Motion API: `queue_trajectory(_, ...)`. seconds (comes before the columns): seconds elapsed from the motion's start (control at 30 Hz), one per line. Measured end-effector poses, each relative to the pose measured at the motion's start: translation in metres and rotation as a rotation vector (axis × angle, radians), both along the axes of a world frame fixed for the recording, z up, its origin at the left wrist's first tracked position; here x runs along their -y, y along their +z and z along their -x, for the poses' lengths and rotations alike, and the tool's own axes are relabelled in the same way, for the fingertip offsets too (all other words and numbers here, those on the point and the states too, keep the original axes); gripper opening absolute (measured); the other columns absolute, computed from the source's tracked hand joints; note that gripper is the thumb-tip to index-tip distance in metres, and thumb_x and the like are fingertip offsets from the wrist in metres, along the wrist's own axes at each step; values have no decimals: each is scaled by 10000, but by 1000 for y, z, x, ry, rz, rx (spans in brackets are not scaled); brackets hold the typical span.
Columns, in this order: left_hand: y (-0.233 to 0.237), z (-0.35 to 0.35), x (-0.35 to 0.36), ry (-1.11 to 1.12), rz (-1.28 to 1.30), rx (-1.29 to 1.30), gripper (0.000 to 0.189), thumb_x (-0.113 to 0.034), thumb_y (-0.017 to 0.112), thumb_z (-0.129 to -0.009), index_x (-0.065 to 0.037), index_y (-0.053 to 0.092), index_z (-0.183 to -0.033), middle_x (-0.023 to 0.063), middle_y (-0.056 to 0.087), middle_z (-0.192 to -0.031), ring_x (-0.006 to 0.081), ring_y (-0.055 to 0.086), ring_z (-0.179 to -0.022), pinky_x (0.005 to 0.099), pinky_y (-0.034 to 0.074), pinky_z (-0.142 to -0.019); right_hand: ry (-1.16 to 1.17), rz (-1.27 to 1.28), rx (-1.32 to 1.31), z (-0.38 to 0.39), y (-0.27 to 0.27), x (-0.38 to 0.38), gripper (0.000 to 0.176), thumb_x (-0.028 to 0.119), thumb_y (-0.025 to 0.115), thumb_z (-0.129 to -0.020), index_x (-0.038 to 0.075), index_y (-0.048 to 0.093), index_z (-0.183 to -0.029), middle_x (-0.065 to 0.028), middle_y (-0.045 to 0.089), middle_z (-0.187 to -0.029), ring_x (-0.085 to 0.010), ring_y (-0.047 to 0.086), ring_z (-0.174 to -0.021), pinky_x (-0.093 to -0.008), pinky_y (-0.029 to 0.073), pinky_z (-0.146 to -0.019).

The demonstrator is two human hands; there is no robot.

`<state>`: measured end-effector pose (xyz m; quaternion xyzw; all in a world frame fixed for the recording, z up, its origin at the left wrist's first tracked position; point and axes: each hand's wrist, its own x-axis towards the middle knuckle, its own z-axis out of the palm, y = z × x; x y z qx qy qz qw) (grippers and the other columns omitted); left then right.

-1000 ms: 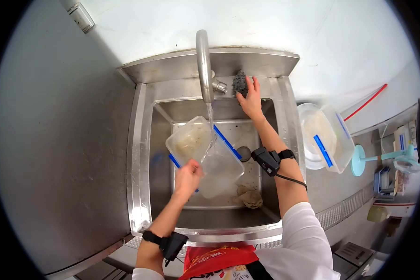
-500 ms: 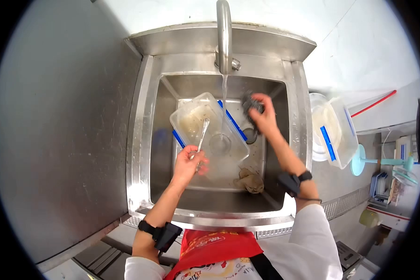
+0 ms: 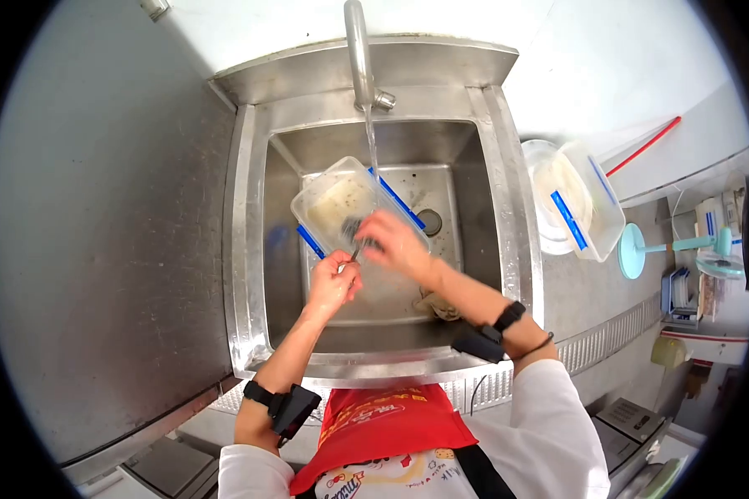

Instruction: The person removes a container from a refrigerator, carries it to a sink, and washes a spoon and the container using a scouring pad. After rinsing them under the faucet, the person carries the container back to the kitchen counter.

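My left hand (image 3: 331, 284) is closed around a metal spoon (image 3: 357, 253), gripping its lower end over the sink (image 3: 466, 274). Dark scouring wool (image 3: 352, 228) is in my right hand (image 3: 394, 243), pressed about the spoon's upper part, which it hides. Both hands are blurred a little. Below them, a clear plastic container (image 3: 314, 202) with blue side clips sits tilted in the sink, holding cloudy water with bits in it. Water (image 3: 372, 145) runs from the faucet (image 3: 360, 58) toward the container.
A brownish crumpled cloth (image 3: 441, 307) lies on the sink floor, partly behind my right forearm. The drain (image 3: 430, 221) is right of the container. Outside the sink's right rim stand another blue-clipped container (image 3: 595, 204) and a white round tub (image 3: 549, 237).
My right hand has brought the scouring wool from the sink's right side left onto the spoon, uncovering the drain. My left hand still grips the spoon. The view has shifted slightly.
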<state>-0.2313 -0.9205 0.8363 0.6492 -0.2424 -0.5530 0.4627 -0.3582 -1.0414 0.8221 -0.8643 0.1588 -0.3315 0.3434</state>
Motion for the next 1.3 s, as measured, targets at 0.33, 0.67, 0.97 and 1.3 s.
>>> queue_trajectory(0.33, 5, -7, -2, -36, -10, 30, 59, -56, 483, -840, -26, 532, -831, 35, 537, -580, 83, 440, -412, 238, 342, -378, -163, -62, -103, -14, -23, 23, 289, 88, 688, -654, 79, 544, -904, -115, 499, -920, -307, 523, -911, -394, 459, -757)
queue_trajectory(0.67, -5, -12, -3, -7, 29, -30, 60, -65, 479, -849, -26, 513, -818, 43, 541, -567, 88, 437, -403, 227, 325, -373, 0, 52, 3, -20, -19, 7, 292, 37, 669, -658, 65, 546, -922, -114, 496, -931, -298, 545, -807, -357, 476, -661)
queue_trajectory(0.97, 5, -24, 2, 66, 14, -33, 51, -102, 500, -862, -59, 497, -834, 25, 532, -560, 67, 406, -386, 209, 268, -348, -259, -94, 164, -8, -5, 29, 408, 21, 611, -704, 67, 528, -1101, -133, 476, -1034, -266, 526, -833, -332, 459, -708)
queue_trajectory(1.3, 2, -14, 11, 75, 11, -39, 30, -65, 477, -852, -42, 486, -835, 37, 524, -564, 75, 417, -395, 216, 302, -360, 32, 82, -117, -10, -18, 10, 390, 126, 681, -677, 81, 550, -1042, -83, 470, -1054, -274, 566, -872, -345, 497, -715)
